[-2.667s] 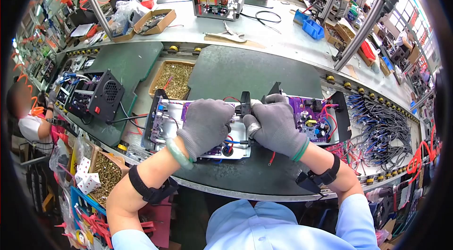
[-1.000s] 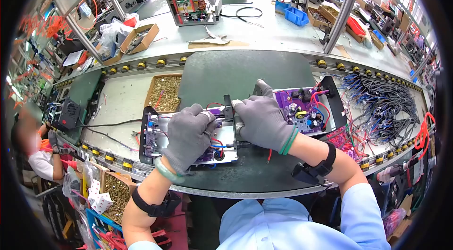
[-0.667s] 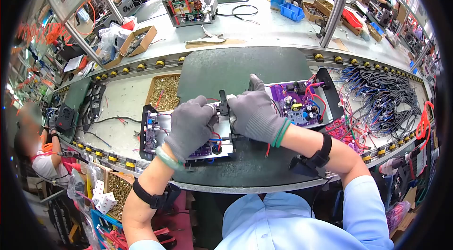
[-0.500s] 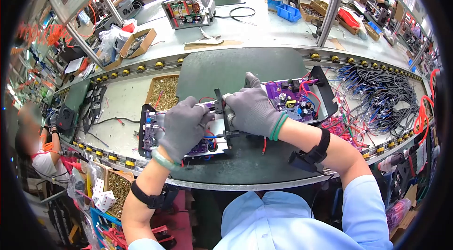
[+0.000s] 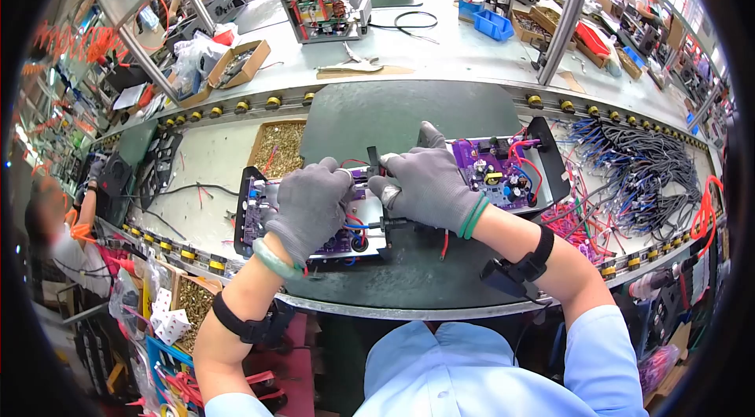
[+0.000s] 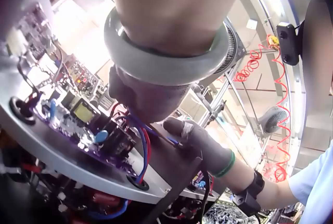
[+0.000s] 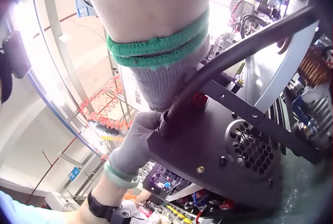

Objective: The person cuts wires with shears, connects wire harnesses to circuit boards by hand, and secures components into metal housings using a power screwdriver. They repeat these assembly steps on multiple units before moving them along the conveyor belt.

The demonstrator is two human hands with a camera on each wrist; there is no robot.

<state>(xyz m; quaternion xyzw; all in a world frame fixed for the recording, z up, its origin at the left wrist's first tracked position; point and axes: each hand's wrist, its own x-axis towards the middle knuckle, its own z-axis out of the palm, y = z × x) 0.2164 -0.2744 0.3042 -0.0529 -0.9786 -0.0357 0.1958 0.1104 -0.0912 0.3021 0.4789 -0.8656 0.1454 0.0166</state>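
An opened chassis with a purple circuit board (image 5: 253,212) lies on the dark green work board (image 5: 409,102), its black vented end panel (image 7: 213,146) standing upright. On the panel's inner side, my gloved left hand (image 5: 312,203) has its fingers curled close to the panel's top; what they hold I cannot tell. My gloved right hand (image 5: 432,187) grips the panel from the outer side with thumb and forefinger near its top edge. Red and blue wires (image 6: 146,148) run below the left hand towards the panel. A thick black cable (image 7: 234,54) leaves the panel's outer face.
A second chassis with a purple board (image 5: 495,169) sits right of the right hand. Further right lie bundled cables (image 5: 637,169) and red wires (image 5: 570,224). Behind the left hand stands a box of brass screws (image 5: 279,145). Pliers (image 5: 354,63) and an open-sided unit (image 5: 322,12) occupy the white bench.
The view has shifted. My right hand's thumb has shifted along the panel's top, while my left hand keeps to the inner side. Earlier, a black unit on the left stood nearer.
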